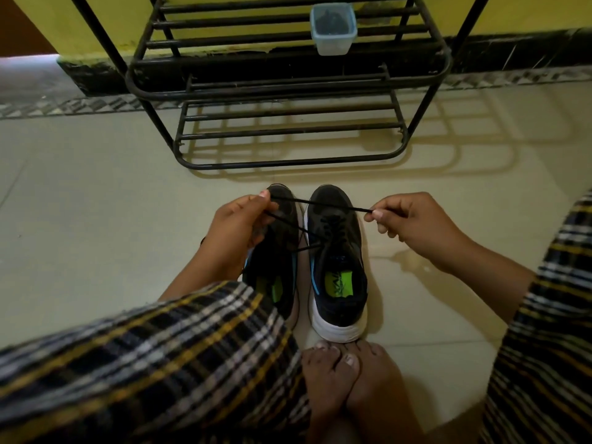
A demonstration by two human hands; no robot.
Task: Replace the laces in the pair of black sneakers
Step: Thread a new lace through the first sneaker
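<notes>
Lace taut between hands, clear of rack

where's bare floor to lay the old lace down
Bare tile lies left of the left sneaker and right of the right sneaker, out to the knees. A strip stays free between the toes and the rack. Crowded: between the sneakers, under the lace.
</notes>
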